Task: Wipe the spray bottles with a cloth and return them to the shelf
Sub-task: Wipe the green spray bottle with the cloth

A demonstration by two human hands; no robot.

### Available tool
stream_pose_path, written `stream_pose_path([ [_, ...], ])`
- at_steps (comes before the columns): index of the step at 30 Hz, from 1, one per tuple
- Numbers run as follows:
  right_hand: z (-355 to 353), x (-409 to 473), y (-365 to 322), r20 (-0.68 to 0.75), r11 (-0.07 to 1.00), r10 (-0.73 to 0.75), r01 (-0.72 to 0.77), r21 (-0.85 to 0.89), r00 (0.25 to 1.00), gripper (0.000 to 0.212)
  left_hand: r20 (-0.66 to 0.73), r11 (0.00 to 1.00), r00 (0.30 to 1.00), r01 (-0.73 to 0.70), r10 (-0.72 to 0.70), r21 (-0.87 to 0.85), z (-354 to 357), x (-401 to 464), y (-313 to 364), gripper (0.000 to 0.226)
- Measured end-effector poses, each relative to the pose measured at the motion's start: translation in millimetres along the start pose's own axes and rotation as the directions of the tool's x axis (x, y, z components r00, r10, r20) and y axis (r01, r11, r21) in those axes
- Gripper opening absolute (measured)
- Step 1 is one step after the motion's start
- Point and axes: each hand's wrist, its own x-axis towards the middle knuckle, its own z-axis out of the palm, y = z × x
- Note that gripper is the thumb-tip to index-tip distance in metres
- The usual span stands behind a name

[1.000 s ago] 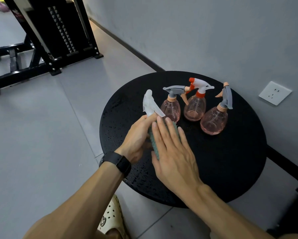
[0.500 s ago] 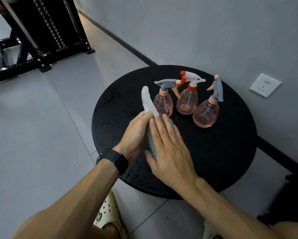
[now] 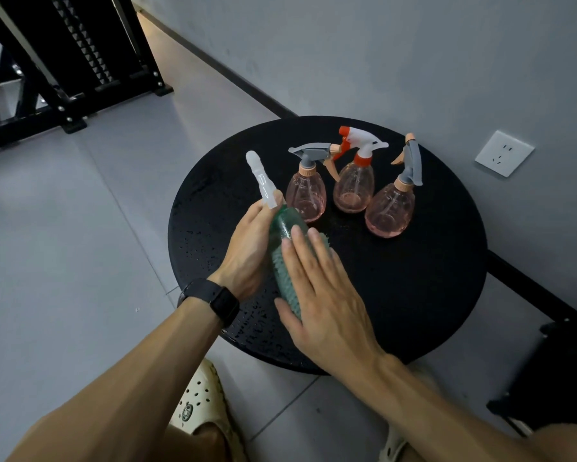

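My right hand (image 3: 317, 295) lies nearest me, fingers straight and flat, pressing the green cloth (image 3: 285, 281) against the side of the green bottle (image 3: 285, 225). Just beyond and to the left, my left hand (image 3: 250, 248) curls round that bottle near its neck, thumb up by the white spray head (image 3: 262, 180). The bottle sits between my two hands over the near left part of the black table (image 3: 430, 295). Its long axis runs away from me and tilts a little left, base toward my wrists, nozzle pointing far. So the wiping stroke, I judge, has to run along that line, with the right hand sliding and the left hand holding firm.

Compared with a second ago, my right hand has slid back toward me along the bottle, so the green shoulder that my fingers covered is now bare above my fingertips (image 3: 295, 233). My left hand's hold looks unchanged.

Farther off, three pink bottles (image 3: 352, 186) stand upright in a row, apart from my hands. I see no shelf here.
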Motion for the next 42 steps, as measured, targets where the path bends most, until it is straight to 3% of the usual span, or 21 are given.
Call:
stream_pose_path([
  [2, -1.0, 1.1, 0.1, -0.009, 1.0, 0.004, -0.004, 0.021, 1.0, 0.083, -0.009, 1.0, 1.0, -0.015, 0.015, 0.017, 0.8, 2.7, -3.8, 0.05],
  [6, -4.2, 10.0, 1.8, 0.005, 0.996, 0.05, -0.051, 0.074, 0.999, 0.084, -0.053, 0.999, 0.998, 0.041, -0.042, -0.023, -1.2, 5.0, -12.0, 0.1],
  [9, -7.0, 19.6, 6.7, 0.054, 0.984, 0.1, -0.107, 0.14, 0.994, 0.091, -0.015, 0.994, 0.996, 0.083, -0.084, -0.076, -1.7, 6.0, -18.5, 0.11],
  [15, -10.4, 30.8, 5.9, 0.063, 0.969, 0.109, -0.121, 0.216, 0.992, 0.095, 0.043, 0.987, 0.993, 0.113, -0.109, -0.113, -1.6, 10.4, -13.9, 0.1],
  [20, -4.2, 20.6, -0.4, 0.068, 0.956, 0.112, -0.126, 0.265, 0.991, 0.096, 0.045, 0.99, 0.993, 0.113, -0.109, -0.081, -4.2, 12.4, -13.6, 0.076],
  [31, -14.0, 30.1, 0.8, 0.223, 0.89, 0.093, -0.182, 0.418, 0.97, 0.106, 0.021, 0.989, 0.991, 0.131, -0.13, -0.073, -12.6, 0.4, -19.0, 0.079],
  [37, -14.2, 31.7, -23.1, 0.208, 0.884, 0.068, -0.155, 0.44, 0.976, 0.105, -0.041, 0.976, 0.99, 0.122, -0.131, -0.179, -27.0, -24.6, -15.6, 0.069],
  [42, -20.4, 28.3, -30.1, 0.211, 0.884, 0.122, -0.203, 0.422, 0.97, 0.108, 0.014, 0.973, 0.994, 0.113, -0.112, -0.2, -19.3, -38.6, -12.8, 0.057],
])
